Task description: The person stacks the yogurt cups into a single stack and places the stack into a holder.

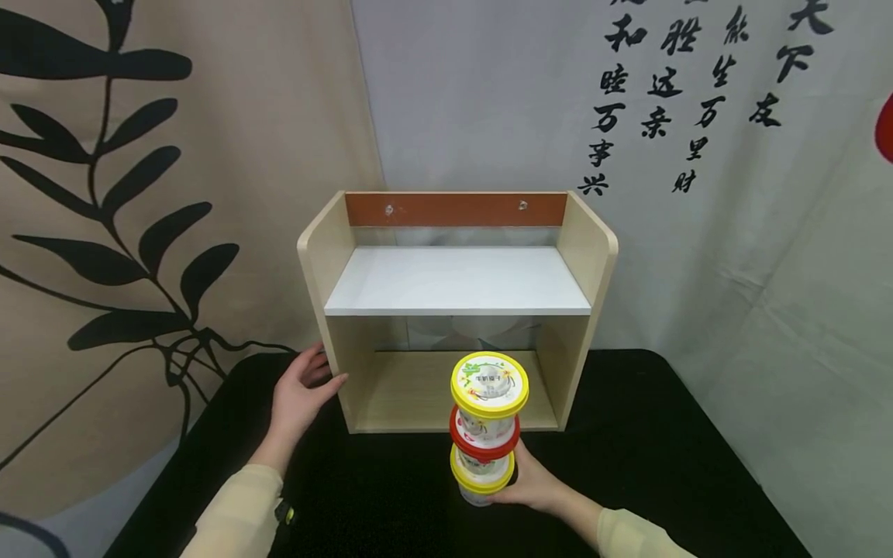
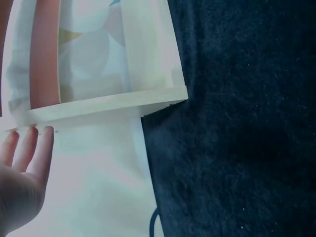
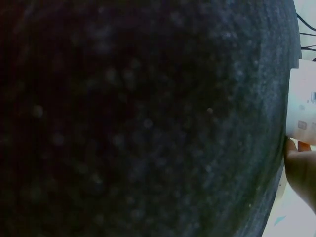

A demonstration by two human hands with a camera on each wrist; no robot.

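Arms (image 1: pixel 240 504) extend forward, right hand (image 1: pixel 532 480) gripping the lowest stacked tub (image 1: pixel 480 479).

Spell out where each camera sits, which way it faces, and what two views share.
Head: worn on the head, facing forward and down at the shelf unit and tub stack; left hand, right hand and pale sleeves show.
Left wrist: looks at the shelf unit and dark tabletop; left hand at left edge.
Right wrist: looks mostly at the tabletop; part of the right hand at right edge.
Shared: head and left wrist both show the left hand and shelf unit.
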